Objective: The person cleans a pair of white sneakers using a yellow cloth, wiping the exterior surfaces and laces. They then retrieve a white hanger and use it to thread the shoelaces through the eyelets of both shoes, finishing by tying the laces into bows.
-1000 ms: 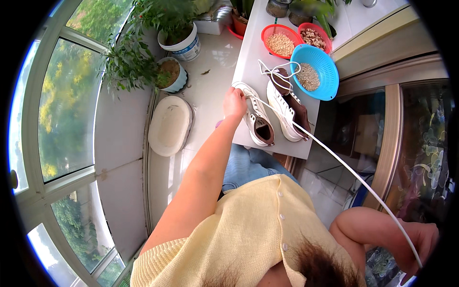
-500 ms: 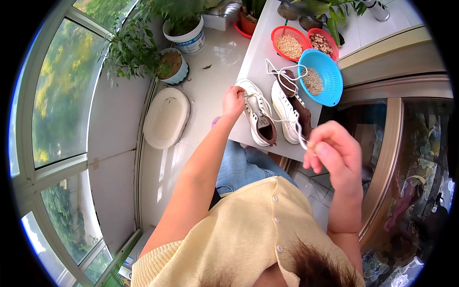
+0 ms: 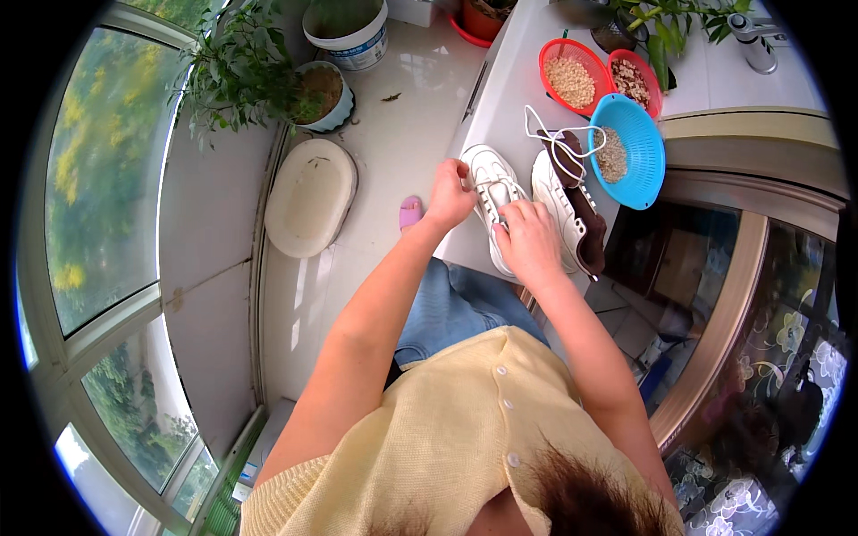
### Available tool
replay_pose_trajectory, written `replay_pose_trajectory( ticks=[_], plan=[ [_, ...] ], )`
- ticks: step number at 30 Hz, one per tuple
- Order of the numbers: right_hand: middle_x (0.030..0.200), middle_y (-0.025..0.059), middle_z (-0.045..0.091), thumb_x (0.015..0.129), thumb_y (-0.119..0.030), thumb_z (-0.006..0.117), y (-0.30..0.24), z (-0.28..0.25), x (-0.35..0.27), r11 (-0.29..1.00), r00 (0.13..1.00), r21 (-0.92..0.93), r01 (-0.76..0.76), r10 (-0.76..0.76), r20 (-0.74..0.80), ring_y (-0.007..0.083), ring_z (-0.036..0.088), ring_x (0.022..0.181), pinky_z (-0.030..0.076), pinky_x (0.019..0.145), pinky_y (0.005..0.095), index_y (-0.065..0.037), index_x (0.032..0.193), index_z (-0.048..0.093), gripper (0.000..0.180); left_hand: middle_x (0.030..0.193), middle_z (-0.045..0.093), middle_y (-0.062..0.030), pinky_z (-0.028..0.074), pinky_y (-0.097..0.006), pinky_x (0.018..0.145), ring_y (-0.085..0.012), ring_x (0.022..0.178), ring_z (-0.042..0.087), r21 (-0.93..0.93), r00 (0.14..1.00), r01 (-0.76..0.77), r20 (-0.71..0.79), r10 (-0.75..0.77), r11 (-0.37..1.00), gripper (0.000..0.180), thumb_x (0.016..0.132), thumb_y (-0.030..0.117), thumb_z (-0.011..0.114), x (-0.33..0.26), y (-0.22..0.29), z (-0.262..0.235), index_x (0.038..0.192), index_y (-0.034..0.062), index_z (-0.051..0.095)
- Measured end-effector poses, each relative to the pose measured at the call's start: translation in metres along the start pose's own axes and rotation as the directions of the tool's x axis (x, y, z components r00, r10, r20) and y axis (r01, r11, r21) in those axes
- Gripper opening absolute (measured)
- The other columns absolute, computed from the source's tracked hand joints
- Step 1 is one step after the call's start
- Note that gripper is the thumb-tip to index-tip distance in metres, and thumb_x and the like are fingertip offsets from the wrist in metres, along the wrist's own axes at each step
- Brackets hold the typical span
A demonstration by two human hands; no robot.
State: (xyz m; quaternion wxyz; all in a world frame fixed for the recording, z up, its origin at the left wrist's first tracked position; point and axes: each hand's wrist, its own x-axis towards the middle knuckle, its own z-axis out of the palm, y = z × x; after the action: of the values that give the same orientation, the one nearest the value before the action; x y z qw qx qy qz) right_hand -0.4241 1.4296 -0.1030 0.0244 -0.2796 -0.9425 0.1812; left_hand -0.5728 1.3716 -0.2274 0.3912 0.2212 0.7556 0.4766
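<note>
Two white lace-up sneakers lie side by side on the white counter, toes pointing away from me. My left hand (image 3: 453, 195) is closed at the outer edge of the left sneaker (image 3: 490, 163), fingertips against its side near the eyelets. Over the same shoe's laces, my right hand (image 3: 534, 239) has its fingers bent and pressed together on the shoelace (image 3: 498, 185); the fingertips are partly hidden. It covers much of the shoe's opening. Beside it, the right sneaker (image 3: 552, 198) shows its brown lining, and its loose white lace (image 3: 561, 136) loops above the toe.
Behind the shoes stand a blue basket (image 3: 645, 156) and two red baskets (image 3: 579, 52) holding grain or nut-like pieces. A metal tap (image 3: 755, 45) is at the far right. Left on the floor are an oval basin (image 3: 277, 210) and potted plants (image 3: 335, 112).
My right hand has moved left and away from me, from a lace held out in the air down onto the left sneaker. My left hand stays by that shoe's edge.
</note>
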Motion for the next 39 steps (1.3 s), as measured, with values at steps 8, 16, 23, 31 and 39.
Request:
replay_pose_trajectory(
  ticks=[8, 16, 23, 31, 39],
  plan=[
    [0.098, 0.005, 0.063, 0.076, -0.013, 0.073, 0.005, 0.022, 0.005, 0.994, 0.994, 0.009, -0.11, 0.11, -0.006, 0.0272, 0.053, 0.099, 0.045, 0.087, 0.0393, -0.01, 0.102, 0.063, 0.028, 0.081, 0.063, -0.0146, 0.051, -0.039, 0.072, -0.03, 0.08, 0.064, 0.233, 0.941, 0.024, 0.323, -0.1, 0.972, 0.021, 0.087, 0.02, 0.063, -0.013, 0.018, -0.045, 0.098, 0.0014, 0.063],
    [0.096, 0.0035, 0.063, 0.076, -0.011, 0.073, 0.004, 0.022, 0.006, 0.985, 0.987, 0.074, -0.159, 0.161, -0.026, 0.0273, 0.054, 0.095, 0.045, 0.086, 0.0388, -0.012, 0.1, 0.064, 0.026, 0.083, 0.061, -0.0068, 0.051, -0.034, 0.071, -0.0194, 0.08, 0.06, -0.29, 0.939, 0.344, 0.116, -0.324, 0.893, 0.034, 0.1, 0.031, 0.053, -0.036, 0.008, -0.187, 0.079, 0.005, 0.058],
    [0.095, 0.004, 0.064, 0.077, -0.01, 0.072, 0.003, 0.019, 0.006, 0.98, 0.983, 0.081, -0.184, 0.184, 0.002, 0.0281, 0.054, 0.095, 0.046, 0.086, 0.0387, -0.011, 0.1, 0.064, 0.024, 0.106, 0.063, -0.0147, 0.045, -0.051, 0.1, -0.028, 0.11, 0.055, -0.953, 0.975, -0.211, -0.221, -0.018, 0.218, 0.035, 0.102, 0.027, 0.048, -0.031, 0.047, -0.31, 0.077, 0.0044, 0.058],
    [0.096, 0.0035, 0.064, 0.077, -0.01, 0.071, 0.004, 0.021, 0.006, 0.977, 0.984, 0.12, -0.175, 0.177, -0.006, 0.0285, 0.054, 0.095, 0.046, 0.085, 0.0384, -0.012, 0.1, 0.064, 0.024, 0.12, 0.059, -0.0191, 0.05, -0.043, 0.092, -0.033, 0.113, 0.054, -0.942, 0.918, -0.333, -0.333, -0.214, 0.037, 0.033, 0.102, 0.024, 0.05, -0.035, -0.007, -0.436, 0.082, -0.0008, 0.059],
    [0.095, 0.0036, 0.064, 0.076, -0.009, 0.071, 0.005, 0.022, 0.005, 0.982, 0.987, 0.105, -0.159, 0.162, -0.015, 0.028, 0.055, 0.094, 0.047, 0.084, 0.0385, -0.011, 0.098, 0.064, 0.023, 0.122, 0.062, -0.0202, 0.052, -0.04, 0.085, -0.0321, 0.105, 0.062, -0.832, 0.636, -0.534, -0.511, -0.578, 0.149, 0.029, 0.101, 0.028, 0.049, -0.05, -0.018, -0.472, 0.088, 0.0044, 0.059]
  ],
)
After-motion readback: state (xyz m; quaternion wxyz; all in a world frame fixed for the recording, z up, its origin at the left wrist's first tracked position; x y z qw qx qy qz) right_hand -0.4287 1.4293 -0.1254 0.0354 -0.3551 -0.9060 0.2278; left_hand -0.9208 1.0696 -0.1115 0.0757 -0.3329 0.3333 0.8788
